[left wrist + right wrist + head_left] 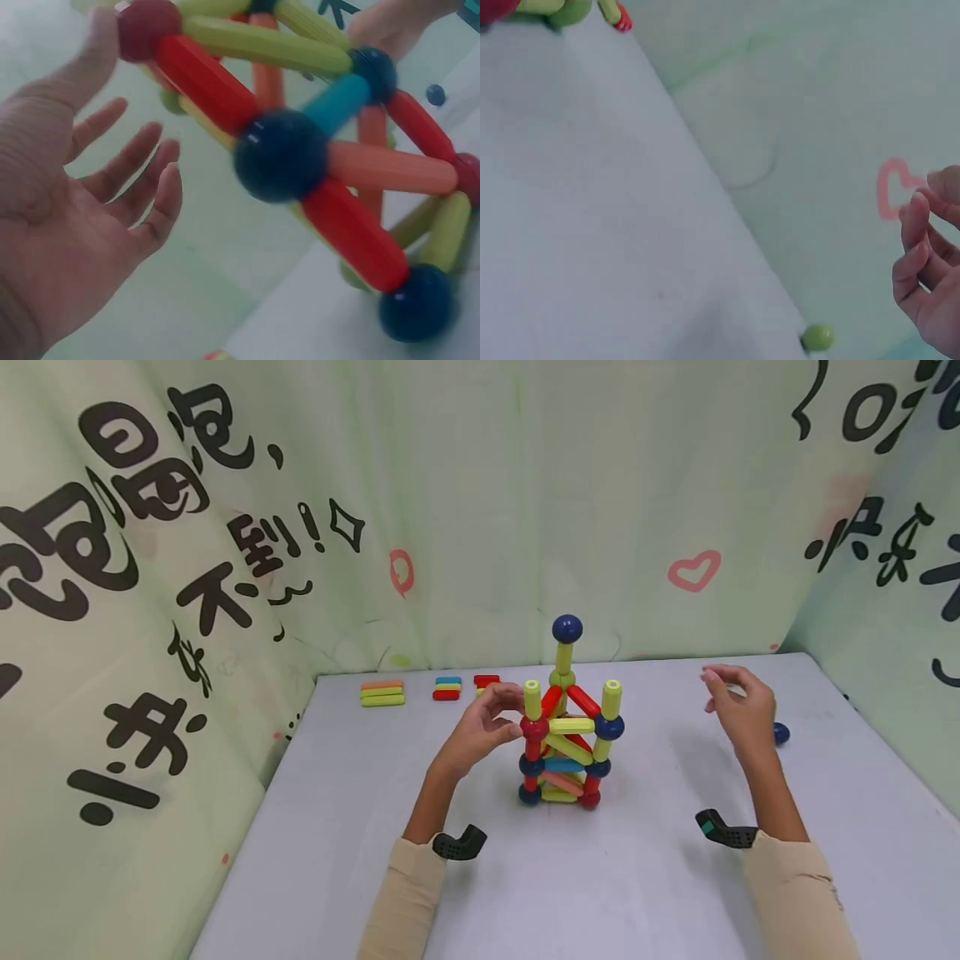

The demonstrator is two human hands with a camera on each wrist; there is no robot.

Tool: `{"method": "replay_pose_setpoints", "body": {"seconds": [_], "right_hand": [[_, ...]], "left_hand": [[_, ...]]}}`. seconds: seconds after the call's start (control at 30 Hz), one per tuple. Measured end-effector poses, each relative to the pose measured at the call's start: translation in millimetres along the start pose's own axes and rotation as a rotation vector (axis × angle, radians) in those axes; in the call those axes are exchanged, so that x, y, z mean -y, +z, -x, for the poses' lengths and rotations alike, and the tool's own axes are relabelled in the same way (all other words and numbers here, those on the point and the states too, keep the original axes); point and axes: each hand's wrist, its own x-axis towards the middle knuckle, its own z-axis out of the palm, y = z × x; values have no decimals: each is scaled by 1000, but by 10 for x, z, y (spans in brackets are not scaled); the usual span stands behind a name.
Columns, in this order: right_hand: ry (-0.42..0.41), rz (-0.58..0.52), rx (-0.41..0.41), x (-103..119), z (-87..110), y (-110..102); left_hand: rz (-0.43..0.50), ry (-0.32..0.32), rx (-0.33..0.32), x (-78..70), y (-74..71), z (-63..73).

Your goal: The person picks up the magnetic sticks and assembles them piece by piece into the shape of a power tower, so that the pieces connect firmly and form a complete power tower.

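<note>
A tower of magnetic sticks and balls (564, 765) stands upright on the table, in red, yellow-green, blue and orange. A dark blue ball (567, 628) tops its rear column, and two yellow-green sticks (532, 700) stick up at the front. My left hand (480, 727) is at the tower's left side. In the left wrist view its thumb touches the red ball (150, 30), while the other fingers (135, 161) are loosely bent and apart from the tower. My right hand (742, 706) hovers to the right of the tower, fingers loosely curled, with nothing visible in it.
Small stacks of coloured sticks (382, 694) lie along the table's back left, some partly behind my left hand. A dark blue ball (782, 733) sits beside my right hand. The right wrist view shows a green ball (817, 337) by the table edge. A printed curtain (480, 527) hangs behind.
</note>
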Motion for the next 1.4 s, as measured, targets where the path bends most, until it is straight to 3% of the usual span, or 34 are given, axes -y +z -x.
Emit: {"method": "replay_pose_setpoints", "body": {"seconds": [0.1, 0.23, 0.37, 0.5, 0.67, 0.8, 0.97, 1.27, 1.4], "right_hand": [[100, 201, -57, -273, 60, -186], [148, 388, -35, -565, 109, -346], [160, 474, 79, -735, 90, -410], [193, 544, 176, -824, 72, -425], [230, 598, 153, -875, 105, -418], [163, 601, 141, -808, 160, -393], [-34, 464, 154, -466, 209, -296], [-206, -104, 255, 679, 349, 33], [-323, -346, 312, 1083, 454, 97]], "left_hand": [[94, -19, 18, 166, 44, -47], [185, -71, 95, 384, 96, -80], [191, -124, 164, 524, 128, -80], [183, -145, 198, 572, 140, -66], [200, -130, 253, 587, 119, -51], [180, -118, 294, 545, 111, -43], [111, -108, 328, 480, 133, -59], [-75, -167, 273, 329, 166, -48], [-115, -180, 274, 272, 176, -42]]}}
